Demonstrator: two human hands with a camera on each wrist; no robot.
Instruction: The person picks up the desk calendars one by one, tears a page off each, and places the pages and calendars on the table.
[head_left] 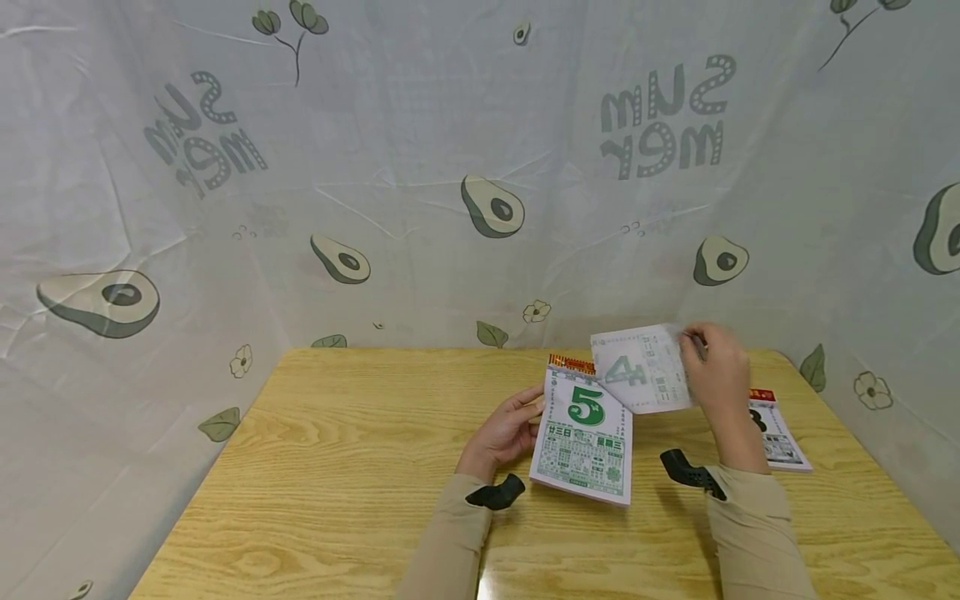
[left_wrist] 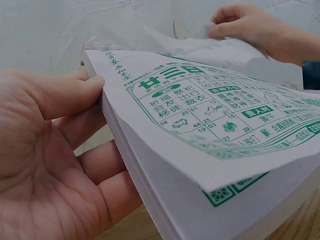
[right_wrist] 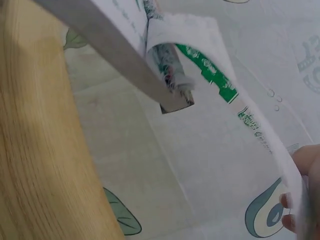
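Note:
A thick tear-off calendar (head_left: 581, 454) with a green 5 on its front page is held tilted over the table. My left hand (head_left: 504, 432) grips its left edge, thumb (left_wrist: 75, 95) on the front and fingers behind. At the upper right, my right hand (head_left: 717, 367) pinches the far end of a thin sheet (head_left: 645, 375), on which a reversed green 4 shows. The sheet overlaps the calendar's upper right corner, below the red and gold header strip (head_left: 572, 364). In the right wrist view the sheet (right_wrist: 222, 65) curves away from the pad's top end.
A second calendar (head_left: 783, 437) with a red header and black numeral lies at the table's right, partly behind my right forearm. The wooden table (head_left: 337, 483) ends at a hanging white sheet (head_left: 420, 275) printed with avocados. Black devices (head_left: 497, 493) are strapped at both wrists.

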